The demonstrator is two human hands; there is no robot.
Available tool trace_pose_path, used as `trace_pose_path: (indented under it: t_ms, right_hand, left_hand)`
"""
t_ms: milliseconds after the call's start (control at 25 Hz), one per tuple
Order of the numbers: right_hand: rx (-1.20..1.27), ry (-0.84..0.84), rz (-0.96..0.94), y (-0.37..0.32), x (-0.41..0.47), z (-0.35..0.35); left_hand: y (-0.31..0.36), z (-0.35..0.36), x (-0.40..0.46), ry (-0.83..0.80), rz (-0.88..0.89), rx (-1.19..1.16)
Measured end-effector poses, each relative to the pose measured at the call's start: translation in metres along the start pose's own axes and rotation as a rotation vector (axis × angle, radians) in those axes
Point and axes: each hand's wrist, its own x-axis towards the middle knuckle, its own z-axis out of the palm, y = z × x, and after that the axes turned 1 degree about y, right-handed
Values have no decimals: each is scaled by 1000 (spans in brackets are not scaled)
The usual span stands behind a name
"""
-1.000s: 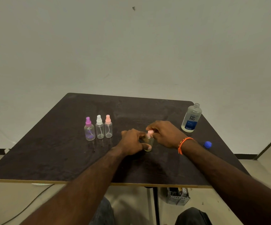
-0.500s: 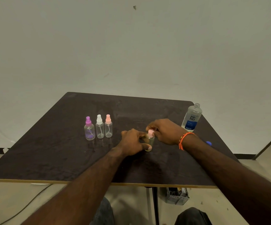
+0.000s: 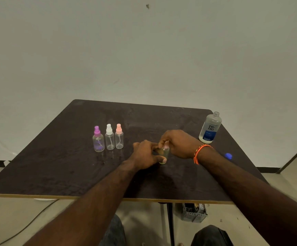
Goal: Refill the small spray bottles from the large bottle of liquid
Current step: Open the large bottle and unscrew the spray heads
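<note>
A small clear spray bottle (image 3: 163, 153) stands on the dark table (image 3: 59, 167) near the middle. My left hand (image 3: 146, 156) grips its body. My right hand (image 3: 177, 143) pinches its pink spray top (image 3: 166, 147) from above. Three more small spray bottles stand in a row to the left: one with a purple top (image 3: 98, 140), one with a white top (image 3: 109, 137), one with a pink top (image 3: 119, 136). The large bottle (image 3: 210, 127), uncapped with a blue label, stands at the far right.
A blue cap (image 3: 228, 155) lies on the table behind my right forearm. A grey basket (image 3: 194, 213) sits on the floor under the table's front edge. A cable runs across the floor at the lower left.
My right hand has turned on the spray top, its wrist shifting slightly. The bottle and my left hand stay in place.
</note>
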Motion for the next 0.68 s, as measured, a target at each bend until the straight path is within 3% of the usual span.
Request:
trace_pose_path:
  t_ms: [280,480,680]
  right_hand:
    - [-30,90,125,7,4,5]
    - [-4,-77,-8,2,1,1]
    - [23,88,154,7,2,6]
  left_hand:
    - [5,-1,-2,11,7,23]
    - [2,0,-2,30,8,-2]
    - [5,0,-2,12,11,18]
